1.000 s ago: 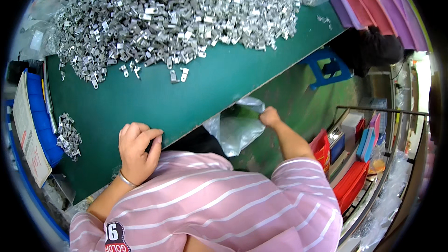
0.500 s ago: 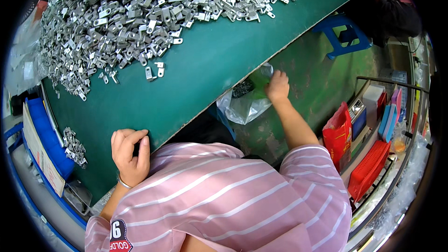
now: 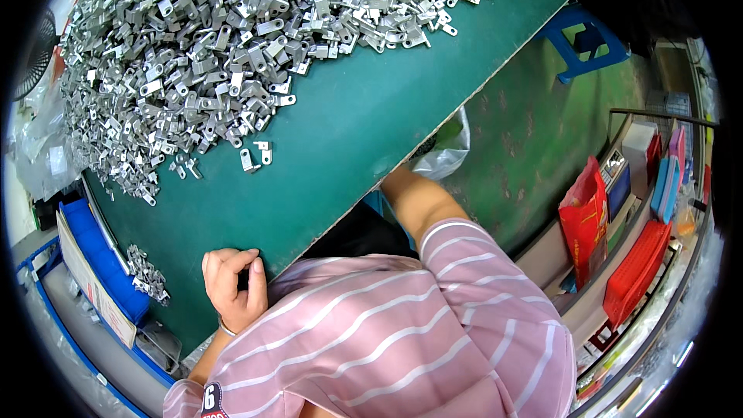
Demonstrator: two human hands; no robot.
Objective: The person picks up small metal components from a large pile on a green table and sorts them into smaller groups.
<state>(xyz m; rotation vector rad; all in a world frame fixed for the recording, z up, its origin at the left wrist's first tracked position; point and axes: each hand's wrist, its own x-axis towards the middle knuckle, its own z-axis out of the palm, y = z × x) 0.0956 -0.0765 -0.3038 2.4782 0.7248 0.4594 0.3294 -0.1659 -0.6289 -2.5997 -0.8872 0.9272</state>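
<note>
My left hand [image 3: 237, 291] rests at the near edge of the green table [image 3: 348, 124], fingers curled in toward the thumb, with nothing seen in them. Under the table edge goes my right forearm [image 3: 422, 200]; the table hides the hand itself. Close to that arm, a clear plastic bag [image 3: 447, 158] shows partly below the edge, with something dark at its mouth. A big heap of small silver metal brackets [image 3: 224, 54] covers the far left of the table. A few loose brackets [image 3: 248, 159] lie in front of it, and a small cluster of brackets [image 3: 147, 274] sits at the left side.
A blue plastic stool [image 3: 584, 42] stands on the green floor at the far right, near a person in dark clothes. On the right, a rack holds a red bag [image 3: 584, 220] and a red basket [image 3: 636, 272]. A blue bin [image 3: 104, 263] stands along the left.
My right hand has moved left from the plastic bag and gone under the table edge. The bag is now more covered by the table. My left hand keeps its curled pose; the view has shifted slightly.
</note>
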